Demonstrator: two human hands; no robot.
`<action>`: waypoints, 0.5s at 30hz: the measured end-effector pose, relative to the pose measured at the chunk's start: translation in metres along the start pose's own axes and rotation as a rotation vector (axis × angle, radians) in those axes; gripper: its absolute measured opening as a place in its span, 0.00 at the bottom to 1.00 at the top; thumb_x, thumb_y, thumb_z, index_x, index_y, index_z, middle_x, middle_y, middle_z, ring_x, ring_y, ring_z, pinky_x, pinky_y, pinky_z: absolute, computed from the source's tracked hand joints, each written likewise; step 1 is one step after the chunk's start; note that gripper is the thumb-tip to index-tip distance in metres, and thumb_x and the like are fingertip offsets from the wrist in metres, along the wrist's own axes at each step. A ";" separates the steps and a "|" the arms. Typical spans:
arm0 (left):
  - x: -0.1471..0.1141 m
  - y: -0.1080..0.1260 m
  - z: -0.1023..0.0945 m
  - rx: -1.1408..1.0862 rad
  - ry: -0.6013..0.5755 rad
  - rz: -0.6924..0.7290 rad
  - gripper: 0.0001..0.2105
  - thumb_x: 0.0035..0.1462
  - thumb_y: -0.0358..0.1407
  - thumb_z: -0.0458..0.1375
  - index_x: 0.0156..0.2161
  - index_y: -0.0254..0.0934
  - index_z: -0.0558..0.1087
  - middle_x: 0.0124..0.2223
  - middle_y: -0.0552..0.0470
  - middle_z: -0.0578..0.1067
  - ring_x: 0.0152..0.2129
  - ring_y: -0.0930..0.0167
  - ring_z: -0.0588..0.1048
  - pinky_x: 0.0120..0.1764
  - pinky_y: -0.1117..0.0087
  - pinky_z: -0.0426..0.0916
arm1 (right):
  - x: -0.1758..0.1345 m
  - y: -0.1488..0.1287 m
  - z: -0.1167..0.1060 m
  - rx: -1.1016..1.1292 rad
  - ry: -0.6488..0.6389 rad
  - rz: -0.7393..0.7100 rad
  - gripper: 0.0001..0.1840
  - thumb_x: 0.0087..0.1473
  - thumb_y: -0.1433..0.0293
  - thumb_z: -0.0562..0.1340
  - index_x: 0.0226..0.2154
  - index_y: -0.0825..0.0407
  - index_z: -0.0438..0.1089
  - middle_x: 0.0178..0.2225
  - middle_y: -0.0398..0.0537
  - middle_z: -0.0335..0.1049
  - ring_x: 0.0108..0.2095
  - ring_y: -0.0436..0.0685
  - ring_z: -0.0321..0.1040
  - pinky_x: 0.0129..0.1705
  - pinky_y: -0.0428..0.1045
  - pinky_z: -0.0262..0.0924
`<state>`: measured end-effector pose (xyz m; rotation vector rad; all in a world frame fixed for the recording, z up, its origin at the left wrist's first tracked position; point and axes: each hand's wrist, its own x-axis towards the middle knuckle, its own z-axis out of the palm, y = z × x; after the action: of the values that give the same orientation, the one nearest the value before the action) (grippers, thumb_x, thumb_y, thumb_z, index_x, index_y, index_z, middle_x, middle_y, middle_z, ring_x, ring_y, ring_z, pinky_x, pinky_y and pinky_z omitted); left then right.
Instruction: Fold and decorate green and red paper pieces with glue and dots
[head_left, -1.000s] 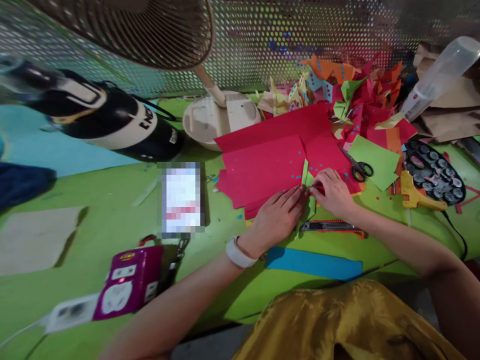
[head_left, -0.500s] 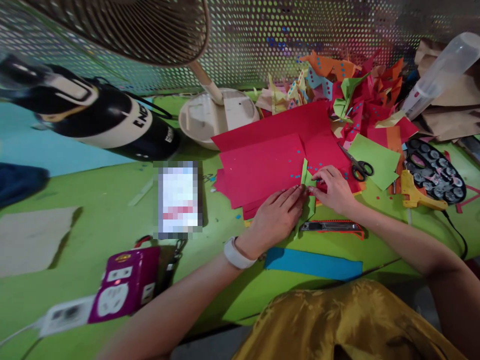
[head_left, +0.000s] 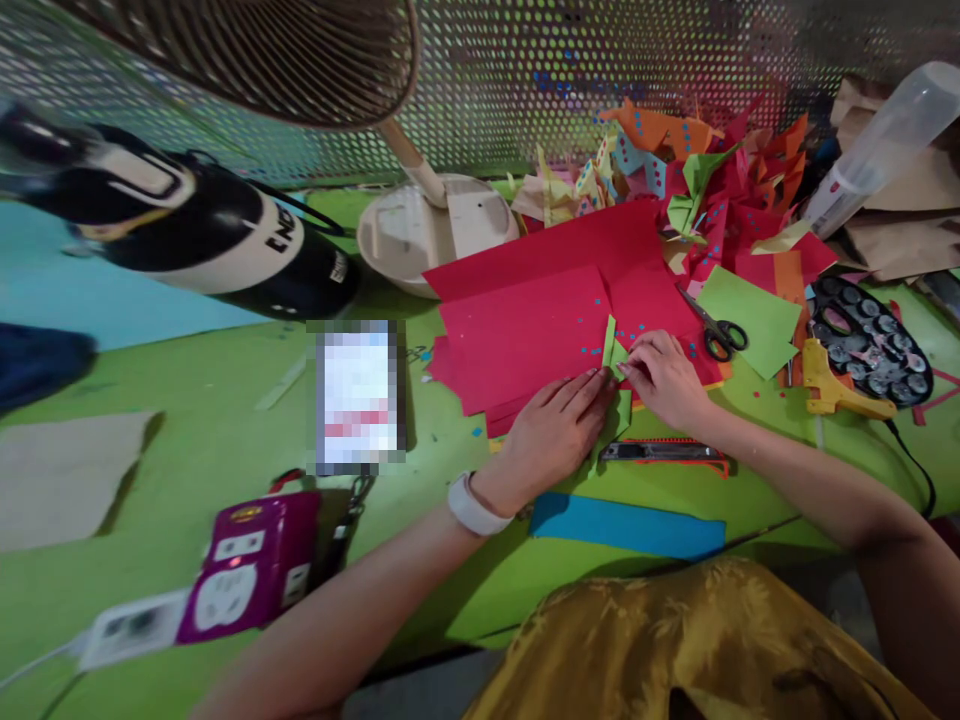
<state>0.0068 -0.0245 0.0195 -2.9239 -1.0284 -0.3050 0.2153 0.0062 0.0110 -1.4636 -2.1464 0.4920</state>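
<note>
Mind the cutter, lying just beyond the blue strip and near your wrists, as you work the folded green paper, which spans the near edge of the red sheets and the surface. Your left hand lies flat across it, its grip unclenched, so press evenly there to stop it slipping; your right hand has its fingertips at the paper, though whether that grip pinches it you cannot tell, so line up the edges before creasing.

On my counter, the strip lies across the near edge of the sheets, the cutter closer to me, scissors and glue gun right, fan behind left.
</note>
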 end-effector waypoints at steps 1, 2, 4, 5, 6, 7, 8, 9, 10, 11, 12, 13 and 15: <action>0.000 0.000 0.000 -0.006 -0.001 -0.004 0.19 0.67 0.32 0.47 0.60 0.30 0.68 0.61 0.36 0.70 0.57 0.59 0.70 0.55 0.57 0.68 | 0.000 0.000 0.000 -0.011 -0.008 0.003 0.06 0.61 0.69 0.58 0.32 0.49 0.67 0.42 0.55 0.67 0.47 0.64 0.64 0.52 0.61 0.60; 0.000 0.000 0.000 -0.008 -0.001 -0.004 0.19 0.67 0.32 0.47 0.60 0.31 0.68 0.61 0.36 0.70 0.57 0.59 0.70 0.55 0.58 0.68 | 0.000 -0.001 0.001 -0.018 -0.013 0.008 0.06 0.61 0.69 0.58 0.32 0.50 0.68 0.42 0.55 0.67 0.47 0.64 0.64 0.52 0.61 0.59; 0.000 0.000 0.000 -0.006 -0.003 -0.001 0.20 0.67 0.32 0.47 0.60 0.30 0.68 0.61 0.36 0.70 0.57 0.59 0.71 0.54 0.57 0.68 | 0.000 -0.001 0.001 -0.029 -0.015 0.011 0.06 0.61 0.68 0.58 0.33 0.50 0.69 0.43 0.55 0.67 0.48 0.64 0.63 0.52 0.62 0.59; 0.000 0.000 -0.001 -0.005 -0.003 0.001 0.20 0.67 0.31 0.47 0.60 0.30 0.68 0.61 0.36 0.70 0.57 0.58 0.71 0.54 0.57 0.69 | 0.000 -0.001 0.001 -0.034 -0.011 0.008 0.06 0.61 0.68 0.58 0.33 0.50 0.69 0.43 0.55 0.67 0.48 0.64 0.63 0.52 0.62 0.59; 0.001 0.000 -0.001 -0.004 -0.004 0.003 0.20 0.67 0.31 0.47 0.60 0.30 0.68 0.61 0.36 0.70 0.56 0.58 0.71 0.54 0.57 0.69 | 0.001 -0.001 0.002 -0.041 -0.006 0.002 0.06 0.61 0.68 0.58 0.33 0.50 0.69 0.43 0.55 0.67 0.48 0.64 0.63 0.52 0.62 0.59; 0.001 0.000 -0.002 -0.002 -0.006 0.003 0.20 0.67 0.31 0.47 0.60 0.30 0.68 0.61 0.36 0.70 0.56 0.58 0.71 0.54 0.57 0.69 | 0.001 -0.001 0.002 -0.049 -0.001 -0.005 0.06 0.61 0.68 0.58 0.33 0.50 0.69 0.43 0.55 0.67 0.47 0.64 0.63 0.51 0.62 0.59; 0.001 0.000 -0.002 0.004 -0.008 0.004 0.20 0.67 0.31 0.47 0.60 0.29 0.68 0.61 0.36 0.70 0.56 0.58 0.71 0.54 0.57 0.69 | 0.001 -0.001 0.002 -0.058 0.003 -0.010 0.06 0.61 0.68 0.58 0.33 0.50 0.69 0.43 0.55 0.67 0.47 0.64 0.63 0.51 0.62 0.60; 0.002 0.000 -0.003 0.013 -0.009 0.005 0.19 0.67 0.31 0.46 0.60 0.29 0.68 0.61 0.36 0.71 0.56 0.58 0.71 0.54 0.57 0.69 | 0.001 -0.002 0.003 -0.068 0.007 -0.013 0.06 0.61 0.68 0.58 0.33 0.50 0.69 0.43 0.54 0.67 0.46 0.64 0.63 0.50 0.61 0.61; 0.002 0.001 -0.003 0.024 -0.011 0.008 0.19 0.67 0.31 0.46 0.60 0.29 0.68 0.60 0.36 0.71 0.56 0.58 0.71 0.53 0.57 0.69 | 0.001 -0.002 0.003 -0.078 0.009 -0.014 0.06 0.61 0.68 0.58 0.33 0.50 0.69 0.43 0.54 0.67 0.46 0.64 0.63 0.50 0.61 0.61; 0.002 0.001 -0.003 0.035 -0.012 0.009 0.19 0.68 0.31 0.46 0.60 0.28 0.68 0.61 0.36 0.71 0.56 0.58 0.71 0.53 0.57 0.69 | 0.001 -0.002 0.003 -0.089 0.008 -0.011 0.07 0.61 0.68 0.58 0.32 0.50 0.69 0.43 0.55 0.67 0.46 0.64 0.63 0.50 0.60 0.61; 0.002 0.001 -0.004 0.044 -0.013 0.010 0.19 0.68 0.31 0.46 0.60 0.28 0.68 0.61 0.36 0.71 0.56 0.57 0.71 0.52 0.57 0.70 | 0.001 -0.003 0.003 -0.099 0.007 -0.007 0.07 0.61 0.68 0.58 0.32 0.50 0.69 0.43 0.55 0.66 0.46 0.64 0.63 0.49 0.60 0.62; 0.002 0.001 -0.004 0.050 -0.013 0.012 0.19 0.68 0.32 0.46 0.60 0.28 0.68 0.61 0.36 0.70 0.56 0.57 0.71 0.52 0.57 0.70 | 0.001 -0.003 0.003 -0.108 0.006 -0.003 0.07 0.61 0.68 0.58 0.32 0.51 0.69 0.43 0.56 0.66 0.45 0.64 0.63 0.49 0.60 0.62; 0.002 0.002 -0.004 0.046 -0.019 0.010 0.19 0.67 0.32 0.46 0.60 0.27 0.68 0.61 0.36 0.70 0.56 0.57 0.71 0.52 0.56 0.69 | 0.001 -0.005 0.003 -0.119 0.000 -0.001 0.07 0.61 0.67 0.58 0.32 0.51 0.69 0.43 0.56 0.66 0.45 0.64 0.63 0.50 0.60 0.61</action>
<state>0.0088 -0.0246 0.0244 -2.8952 -1.0091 -0.2500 0.2099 0.0055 0.0113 -1.5255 -2.2093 0.3695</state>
